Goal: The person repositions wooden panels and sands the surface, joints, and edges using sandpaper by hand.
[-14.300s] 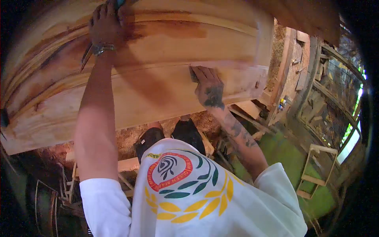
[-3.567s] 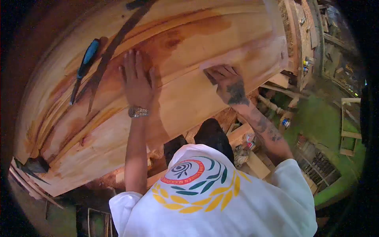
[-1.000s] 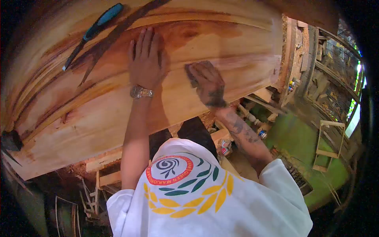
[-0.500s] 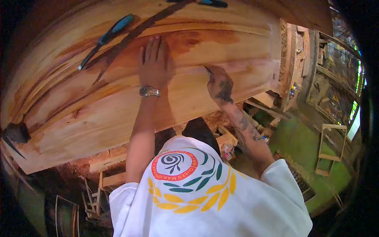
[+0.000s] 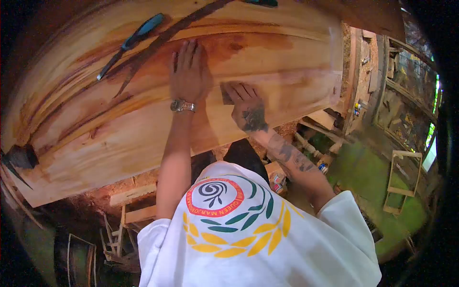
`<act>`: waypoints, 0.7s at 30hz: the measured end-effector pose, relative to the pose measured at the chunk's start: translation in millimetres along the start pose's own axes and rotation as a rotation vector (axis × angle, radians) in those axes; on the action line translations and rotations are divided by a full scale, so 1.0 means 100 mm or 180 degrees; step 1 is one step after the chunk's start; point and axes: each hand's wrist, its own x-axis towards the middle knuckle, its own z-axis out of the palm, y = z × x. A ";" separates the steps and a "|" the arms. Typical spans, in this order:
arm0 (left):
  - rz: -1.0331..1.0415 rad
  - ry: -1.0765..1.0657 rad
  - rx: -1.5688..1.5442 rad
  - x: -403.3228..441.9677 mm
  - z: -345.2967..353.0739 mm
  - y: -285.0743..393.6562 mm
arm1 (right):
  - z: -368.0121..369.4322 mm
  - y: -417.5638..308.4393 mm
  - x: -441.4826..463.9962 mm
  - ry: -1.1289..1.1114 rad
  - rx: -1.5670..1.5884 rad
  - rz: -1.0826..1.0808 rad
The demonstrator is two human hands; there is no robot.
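A broad wooden board with dark reddish grain spans the view in front of me. My left hand, with a metal watch at the wrist, lies flat on it, fingers stretched out and holding nothing. To its right, my right hand presses a small dark flat piece of sandpaper against the wood, its fingers laid over the sheet. A chisel with a teal handle rests on the board beyond my left hand. Beside it lies a long, dark, tapered strip.
Another blue-handled tool is cut off at the top edge. A dark blocky object sits at the board's left end. Wooden frames and scrap pieces stand on the right, and a wooden stool-like frame is below left.
My right hand has slid left across the board, closer to my left hand, and the sandpaper under its fingers shows more clearly. My left hand stays flat in about the same place.
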 end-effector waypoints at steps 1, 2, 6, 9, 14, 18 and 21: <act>-0.0002 -0.0033 0.0000 -0.04 -0.02 0.00 | -0.01 -0.06 0.01 0.0108 -0.0124 -0.0114; -0.0031 0.0053 -0.0089 -0.08 -0.02 0.00 | 0.07 -0.08 -0.03 0.0083 -0.0140 -0.0209; 0.0014 0.0273 -0.0352 -0.04 0.02 -0.04 | 0.45 -0.09 -0.21 0.0114 0.0037 -0.0208; -0.0068 0.0266 -0.0639 -0.15 0.01 -0.03 | 0.41 -0.12 -0.34 -0.0145 0.0303 -0.0032; -0.0201 0.0367 -0.1443 -0.26 -0.14 -0.29 | 0.21 0.03 -0.32 -0.0350 0.0224 -0.0311; -0.0215 0.0492 -0.0749 -0.95 -1.06 -0.82 | 0.10 0.27 -0.19 0.0065 0.0192 0.0027; -0.0908 0.1044 0.0290 -1.55 -1.57 -1.58 | 0.18 0.20 -0.07 0.0473 0.0465 0.0383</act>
